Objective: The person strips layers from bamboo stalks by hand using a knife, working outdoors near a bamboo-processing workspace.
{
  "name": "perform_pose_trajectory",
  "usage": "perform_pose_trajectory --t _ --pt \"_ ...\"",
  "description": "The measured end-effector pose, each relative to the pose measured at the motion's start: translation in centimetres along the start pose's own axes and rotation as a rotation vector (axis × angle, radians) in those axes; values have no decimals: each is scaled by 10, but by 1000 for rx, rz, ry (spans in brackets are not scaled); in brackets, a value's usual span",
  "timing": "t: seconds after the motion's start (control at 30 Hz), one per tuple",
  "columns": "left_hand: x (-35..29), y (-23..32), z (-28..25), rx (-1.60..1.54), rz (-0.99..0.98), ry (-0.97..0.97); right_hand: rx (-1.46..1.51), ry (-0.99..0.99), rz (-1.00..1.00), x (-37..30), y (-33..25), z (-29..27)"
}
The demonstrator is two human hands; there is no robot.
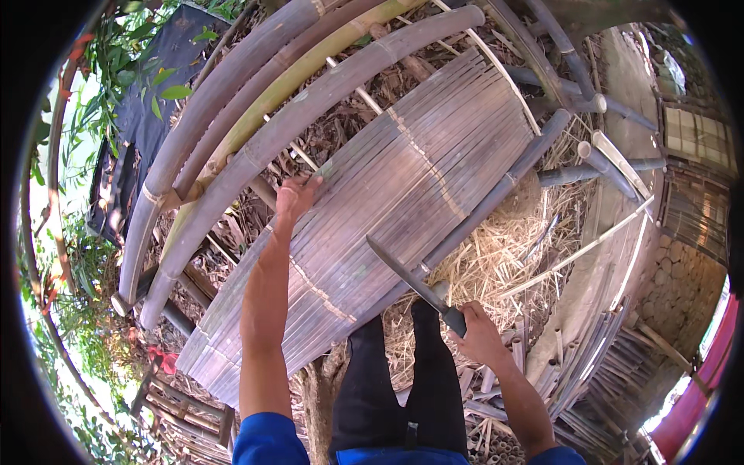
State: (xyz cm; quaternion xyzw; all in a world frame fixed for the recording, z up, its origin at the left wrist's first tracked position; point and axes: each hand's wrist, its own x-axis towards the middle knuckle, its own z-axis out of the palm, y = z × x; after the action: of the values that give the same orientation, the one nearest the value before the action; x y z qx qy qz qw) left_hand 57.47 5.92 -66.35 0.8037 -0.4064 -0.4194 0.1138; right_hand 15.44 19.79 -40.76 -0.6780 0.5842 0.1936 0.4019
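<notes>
My right hand (479, 338) is wrapped round the dark handle of a machete (406, 273). Its long blade points up and to the left, over the near right edge of a bamboo slat panel (372, 225). The panel is made of many thin, greyish-brown strips laid side by side, tied across by lighter woven bindings. At the panel's far left edge is my left hand (296, 197), its fingers curled over the rim. The undersides of those fingers are hidden.
Thick bamboo poles (310, 89) curve along the far left side. Another pole (496, 194) runs beneath the panel's right edge. Pale shavings (496, 263) litter the ground on the right. Cut bamboo pieces (577, 356) are heaped at lower right, and a tree trunk (318, 403) stands near my legs.
</notes>
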Motion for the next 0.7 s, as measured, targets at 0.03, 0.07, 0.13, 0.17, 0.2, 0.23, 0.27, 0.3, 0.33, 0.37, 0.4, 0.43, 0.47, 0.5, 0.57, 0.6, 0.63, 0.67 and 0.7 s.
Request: perform_pose_trajectory --t 0.03,0.07,0.13,0.17,0.2,0.23,0.27,0.3,0.33,0.37,0.4,0.43,0.47,0.5,0.57,0.6,0.63,0.67,0.7 --pt "0 -6 1 5 9 0 6 8 2 -2 2 2" --pt "-1 -13 1 28 35 87 12 28 -24 -2 3 6" --pt "-2 -21 0 62 73 213 20 72 -15 -7 10 13" --pt "-5 -24 -2 76 81 258 41 28 29 -10 13 18" --pt "-13 -13 1 94 205 339 63 -11 88 -16 22 22" --pt "-16 -13 1 190 294 475 100 38 79 -21 33 31" --pt "-23 -11 2 133 364 565 113 63 105 -28 38 34" --pt "-31 5 9 119 372 538 200 96 193 -38 46 36" --pt "-37 9 8 169 431 582 297 127 251 -44 50 39" --pt "-46 16 14 187 443 616 454 269 232 -49 60 49" --pt "-56 30 24 145 500 583 476 299 253 -53 75 55" --pt "-68 44 33 110 556 548 620 469 259 -57 88 61" --pt "-82 59 47 151 577 523 761 643 265 -61 104 68" --pt "-97 73 62 193 602 496 1042 626 441 -67 122 73" --pt "-125 91 96 116 657 411 1307 731 526 -75 159 73" --pt "-137 95 115 145 705 388 1301 859 539 -76 182 79" --pt "-151 100 135 139 755 367 1283 868 591 -76 209 83" --pt "-165 103 155 124 755 310 1306 872 657 -74 236 84" --pt "-183 120 179 109 754 241 1301 851 728 -76 271 91"
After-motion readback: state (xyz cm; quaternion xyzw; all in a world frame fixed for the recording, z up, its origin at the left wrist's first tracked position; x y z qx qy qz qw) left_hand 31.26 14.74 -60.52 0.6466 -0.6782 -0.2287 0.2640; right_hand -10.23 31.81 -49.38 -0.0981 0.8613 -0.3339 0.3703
